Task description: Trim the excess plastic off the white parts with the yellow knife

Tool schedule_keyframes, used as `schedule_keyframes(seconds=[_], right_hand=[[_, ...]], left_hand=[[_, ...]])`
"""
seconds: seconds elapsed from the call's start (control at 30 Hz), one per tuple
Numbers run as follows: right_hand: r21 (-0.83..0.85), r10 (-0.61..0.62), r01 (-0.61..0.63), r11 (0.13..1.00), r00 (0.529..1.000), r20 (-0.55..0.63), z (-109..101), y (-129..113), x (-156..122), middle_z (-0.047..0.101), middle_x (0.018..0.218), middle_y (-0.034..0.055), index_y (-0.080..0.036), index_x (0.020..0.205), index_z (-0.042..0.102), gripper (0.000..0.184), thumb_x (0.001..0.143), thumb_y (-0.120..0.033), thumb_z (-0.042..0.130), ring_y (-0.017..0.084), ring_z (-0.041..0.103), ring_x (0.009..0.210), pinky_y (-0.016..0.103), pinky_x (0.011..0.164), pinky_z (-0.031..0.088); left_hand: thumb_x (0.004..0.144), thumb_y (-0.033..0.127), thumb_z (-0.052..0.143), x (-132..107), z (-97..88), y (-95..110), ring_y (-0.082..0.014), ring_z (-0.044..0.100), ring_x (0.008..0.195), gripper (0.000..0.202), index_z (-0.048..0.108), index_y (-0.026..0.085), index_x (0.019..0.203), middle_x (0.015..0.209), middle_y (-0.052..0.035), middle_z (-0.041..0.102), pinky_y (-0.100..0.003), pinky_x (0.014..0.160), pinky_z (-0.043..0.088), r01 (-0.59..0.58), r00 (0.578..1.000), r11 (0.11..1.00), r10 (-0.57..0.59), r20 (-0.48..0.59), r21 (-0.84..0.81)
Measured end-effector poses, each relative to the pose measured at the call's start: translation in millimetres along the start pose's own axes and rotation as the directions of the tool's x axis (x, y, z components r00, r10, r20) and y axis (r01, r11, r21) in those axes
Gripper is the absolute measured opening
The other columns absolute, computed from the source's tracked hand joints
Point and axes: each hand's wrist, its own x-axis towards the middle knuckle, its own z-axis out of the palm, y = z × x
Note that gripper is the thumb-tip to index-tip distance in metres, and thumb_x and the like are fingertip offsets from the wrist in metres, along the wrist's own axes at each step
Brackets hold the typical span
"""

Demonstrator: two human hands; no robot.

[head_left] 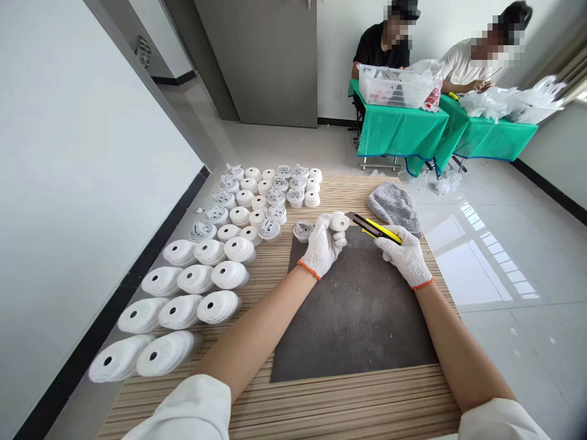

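Observation:
My left hand (322,247), in a white knit glove with an orange cuff, is closed around a small white round part (340,222) with a hole in its middle. The gloved fingers of my right hand (406,253) wrap round a yellow and black utility knife (378,230). The knife's blade points left, its tip close to the part's right edge; whether they touch I cannot tell. Both hands are above the far half of a dark grey mat (353,311). Just left of my left hand sits a white round piece with a grey slotted face (302,230).
Rows of white round pieces (177,280) cover the table's left side. A grey fluffy cloth (393,205) lies at the far right corner of the wood-striped table (367,403). Beyond, two people sit at green-covered tables (398,131) with a white basket (389,88) and plastic bags.

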Motion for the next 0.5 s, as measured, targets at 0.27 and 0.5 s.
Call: schedule_keyframes(seconds=[0.27, 0.5], right_hand=[[-0.074, 0.085, -0.085, 0.994, 0.996, -0.007, 0.7, -5.2, -2.8, 0.058, 0.05, -0.0059, -0.019, 0.103, 0.07, 0.037, 0.073, -0.039, 0.078, 0.009, 0.047, 0.041, 0.019, 0.037, 0.033], [-0.077, 0.113, -0.113, 0.991, 0.994, -0.009, 2.2, -9.6, -4.1, 0.063, 0.058, -0.0048, -0.02, 0.1, 0.07, 0.033, 0.072, -0.037, 0.076, 0.009, 0.05, 0.042, 0.018, 0.036, 0.035]], left_hand=[[0.074, 0.005, 0.059, -3.7, 3.9, -1.1, -0.0019, 0.03, 0.042, 0.021, 0.045, 0.02, 0.079, 0.067, 0.0064, 0.044, -0.013, 0.038, 0.023, -0.022, 0.999, 0.999, 0.023, -0.041, 0.037], [0.078, 0.008, 0.055, -2.5, 2.2, -0.1, -0.0034, 0.034, 0.043, 0.014, 0.047, 0.019, 0.08, 0.065, 0.005, 0.045, -0.014, 0.038, 0.026, -0.011, 1.0, 0.999, 0.012, -0.019, 0.033]])
